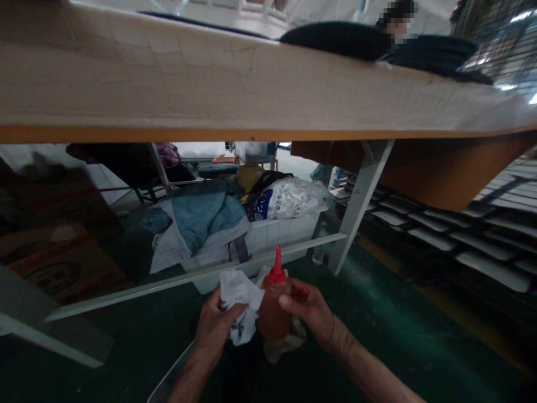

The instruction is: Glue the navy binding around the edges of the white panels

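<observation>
Over green floor (373,308), right grip (314,309) clasps the bottle (273,316) by its shoulder.

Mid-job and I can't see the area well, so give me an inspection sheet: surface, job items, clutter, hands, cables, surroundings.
Surface: pale-covered table edge ahead; green floor below.
Job items: reddish-brown bottle, red nozzle pointing up; crumpled white wad.
Clutter: white bin under the table, with teal cloth and plastic bag.
Hands: left hand grips the wad; right hand holds the bottle.
Cables: nothing seen.
Surroundings: rack of light panels at right.

Dim below, glare upper right.
</observation>
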The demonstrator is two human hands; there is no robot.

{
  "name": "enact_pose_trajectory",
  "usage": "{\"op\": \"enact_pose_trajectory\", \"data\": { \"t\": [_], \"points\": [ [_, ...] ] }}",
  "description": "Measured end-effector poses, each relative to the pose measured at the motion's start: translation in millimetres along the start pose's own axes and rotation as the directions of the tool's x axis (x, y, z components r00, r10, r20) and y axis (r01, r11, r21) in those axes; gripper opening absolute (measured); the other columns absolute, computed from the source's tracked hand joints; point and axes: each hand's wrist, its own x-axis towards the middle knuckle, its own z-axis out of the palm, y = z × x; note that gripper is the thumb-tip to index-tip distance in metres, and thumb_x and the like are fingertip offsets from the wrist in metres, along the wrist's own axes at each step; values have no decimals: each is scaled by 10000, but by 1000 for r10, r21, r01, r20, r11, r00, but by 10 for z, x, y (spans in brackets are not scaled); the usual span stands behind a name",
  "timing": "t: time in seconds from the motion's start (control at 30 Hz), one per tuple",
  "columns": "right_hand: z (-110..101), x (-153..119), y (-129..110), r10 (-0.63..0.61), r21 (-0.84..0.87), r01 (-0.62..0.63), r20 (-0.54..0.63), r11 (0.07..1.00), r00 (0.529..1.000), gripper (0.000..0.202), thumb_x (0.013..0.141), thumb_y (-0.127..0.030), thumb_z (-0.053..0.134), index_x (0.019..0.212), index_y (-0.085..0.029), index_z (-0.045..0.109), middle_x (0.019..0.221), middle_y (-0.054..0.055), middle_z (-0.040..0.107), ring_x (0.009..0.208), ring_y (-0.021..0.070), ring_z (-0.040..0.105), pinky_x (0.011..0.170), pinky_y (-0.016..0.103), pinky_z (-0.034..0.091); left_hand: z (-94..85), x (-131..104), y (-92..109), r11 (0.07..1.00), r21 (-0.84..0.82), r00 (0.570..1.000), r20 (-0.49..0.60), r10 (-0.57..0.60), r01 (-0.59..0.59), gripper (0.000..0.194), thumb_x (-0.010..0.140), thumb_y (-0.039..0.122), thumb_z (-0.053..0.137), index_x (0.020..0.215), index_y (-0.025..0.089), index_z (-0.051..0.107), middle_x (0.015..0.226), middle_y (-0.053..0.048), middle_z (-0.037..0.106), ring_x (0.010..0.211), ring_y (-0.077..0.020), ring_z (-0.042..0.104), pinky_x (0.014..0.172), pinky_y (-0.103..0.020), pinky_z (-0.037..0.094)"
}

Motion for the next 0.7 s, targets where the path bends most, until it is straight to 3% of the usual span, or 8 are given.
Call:
{"op": "enact_pose_trajectory", "data": {
  "t": [0.2, 0.33, 0.43, 0.57, 0.7],
  "points": [
    [-87, -97, -95, -29, 15, 30, -19, 999, 999, 302, 695, -434, 743, 882, -203, 687, 833, 19, 672, 792, 191, 605, 788, 329, 449, 7, 134, 9, 957, -274, 996, 36, -84, 91, 391, 534, 72, 672, 913, 142, 608, 654, 12, 684, 538, -149, 624, 511, -230, 482],
    [18, -193, -82, -23, 7, 22, 89, 1000, 996, 433, 675, -448, 755, 1030, -215, 673, 943, 39, 668, 907, 235, 597, 816, 346, 444, 151, 264, -61, 899, -390, 974, -17, -224, 200, 231, 595, -24, 534, 745, 144, 582, 564, 17, 625, 494, -115, 596, 519, -209, 478],
    [126, -212, -16, -41, -26, 45, 160, 999, 986, 484, 690, -454, 743, 1093, -203, 647, 1017, 56, 659, 989, 270, 577, 870, 378, 424, 272, 255, -168, 901, -357, 965, -1, -263, 245, 163, 596, -8, 521, 622, 150, 550, 494, 15, 577, 475, -135, 583, 501, -231, 468],
    [166, -198, 27, -54, -160, 75, 132, 984, 990, 462, 728, -446, 716, 1108, -195, 641, 1033, 60, 663, 987, 277, 577, 877, 383, 417, 312, 141, -280, 929, -294, 973, 9, -230, 222, 60, 609, 122, 612, 574, 153, 575, 460, 39, 563, 438, -133, 532, 477, -242, 428],
    [106, -185, 21, -60, -142, 75, 111, 987, 992, 430, 740, -424, 708, 1105, -207, 642, 1046, 52, 659, 1008, 275, 571, 908, 393, 409, 292, 18, -292, 943, -243, 973, 97, -210, 228, 166, 632, 299, 666, 605, 137, 643, 531, -3, 637, 570, -195, 608, 583, -294, 475]
  ]
}}
